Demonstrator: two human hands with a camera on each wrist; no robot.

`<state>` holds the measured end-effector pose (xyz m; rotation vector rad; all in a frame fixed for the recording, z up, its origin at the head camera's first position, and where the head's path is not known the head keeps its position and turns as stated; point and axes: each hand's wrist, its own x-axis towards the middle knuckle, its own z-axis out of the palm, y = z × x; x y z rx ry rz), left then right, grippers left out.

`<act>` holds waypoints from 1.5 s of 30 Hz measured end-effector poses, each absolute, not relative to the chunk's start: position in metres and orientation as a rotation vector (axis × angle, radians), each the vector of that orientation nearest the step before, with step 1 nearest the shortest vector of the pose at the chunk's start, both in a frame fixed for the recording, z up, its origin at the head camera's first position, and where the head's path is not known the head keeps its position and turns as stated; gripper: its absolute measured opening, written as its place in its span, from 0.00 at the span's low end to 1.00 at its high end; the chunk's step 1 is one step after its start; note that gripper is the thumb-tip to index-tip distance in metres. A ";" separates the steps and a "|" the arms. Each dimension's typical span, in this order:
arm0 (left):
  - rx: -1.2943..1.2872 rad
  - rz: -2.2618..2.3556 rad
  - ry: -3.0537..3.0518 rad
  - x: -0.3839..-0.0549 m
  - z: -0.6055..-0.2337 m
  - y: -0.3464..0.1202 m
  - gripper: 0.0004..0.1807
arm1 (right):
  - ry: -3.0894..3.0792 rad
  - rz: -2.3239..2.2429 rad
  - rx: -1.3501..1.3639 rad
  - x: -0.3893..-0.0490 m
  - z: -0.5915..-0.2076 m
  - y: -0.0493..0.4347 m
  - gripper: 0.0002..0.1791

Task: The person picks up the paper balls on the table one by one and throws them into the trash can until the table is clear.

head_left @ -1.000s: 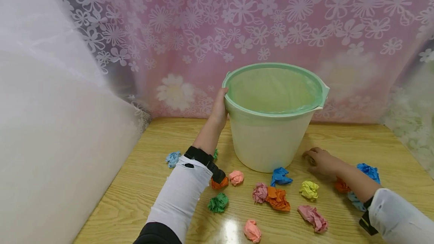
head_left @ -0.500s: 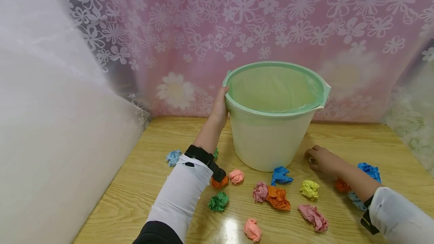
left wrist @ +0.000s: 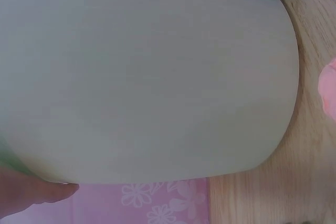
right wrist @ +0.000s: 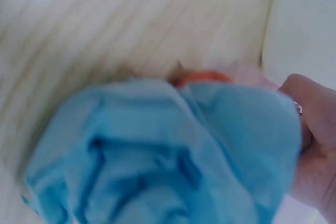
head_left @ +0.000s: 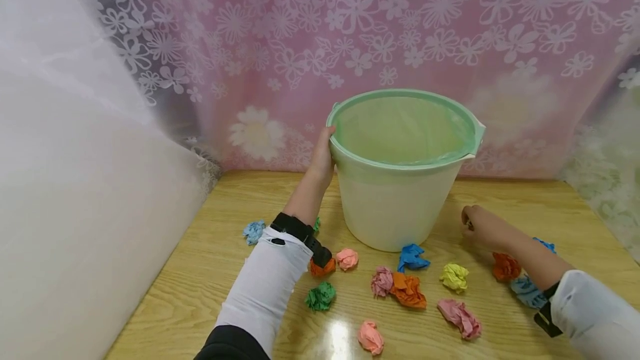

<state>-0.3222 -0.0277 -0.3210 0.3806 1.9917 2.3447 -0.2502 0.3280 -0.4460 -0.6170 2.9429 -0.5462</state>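
Observation:
A cream-white bucket (head_left: 395,204), lined with a thin green plastic bag (head_left: 405,132), stands upright at the back of the wooden table. My left hand (head_left: 322,157) grips its left side at the rim; in the left wrist view a digit (left wrist: 52,191) lies along the bucket wall. To the right of the bucket, low over the table, my right hand (head_left: 485,229) has curled fingers around a small yellowish-brown thing (head_left: 469,225), mostly hidden. Near its forearm lie crumpled papers: red-orange (head_left: 506,267), light blue (head_left: 529,292) and darker blue (head_left: 545,244). The light blue paper (right wrist: 157,150) fills much of the right wrist view.
More crumpled papers lie in front of the bucket: blue (head_left: 412,257), yellow (head_left: 454,278), orange (head_left: 408,290), pink (head_left: 459,318), green (head_left: 320,296) and salmon (head_left: 370,338). Another light blue one (head_left: 254,232) is at left. A pink flowered curtain (head_left: 280,71) hangs behind the table (head_left: 200,271).
My right hand has shifted a little to the right and away from the bucket, uncovering more of the red-orange paper. The left hand keeps its hold at the rim.

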 end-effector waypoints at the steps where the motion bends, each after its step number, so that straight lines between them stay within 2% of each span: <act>1: 0.383 2.343 1.995 -0.322 -0.321 -0.028 0.34 | 2.942 -0.562 -0.594 -0.251 -0.443 0.330 0.08; 7: 0.384 2.346 1.966 -0.322 -0.320 -0.027 0.33 | 2.960 -0.646 -0.510 -0.255 -0.425 0.338 0.11; 13: 0.403 2.319 1.969 -0.323 -0.322 -0.028 0.32 | 3.047 -0.726 -0.476 -0.258 -0.401 0.345 0.09; 17: 0.377 2.313 1.974 -0.322 -0.322 -0.027 0.33 | 3.172 -0.687 -0.427 -0.259 -0.372 0.346 0.07; 20: 0.372 2.327 1.981 -0.321 -0.321 -0.026 0.33 | 3.200 -0.712 -0.352 -0.258 -0.346 0.346 0.10; 27: 0.361 2.320 1.994 -0.323 -0.318 -0.025 0.35 | 3.343 -0.963 -0.176 -0.257 -0.290 0.339 0.15; 33: 0.350 2.328 1.996 -0.322 -0.317 -0.027 0.34 | 3.367 -1.233 -0.081 -0.255 -0.254 0.310 0.15; 45: 0.353 2.329 1.984 -0.325 -0.322 -0.027 0.35 | 3.327 -1.222 -0.399 -0.263 -0.219 0.244 0.18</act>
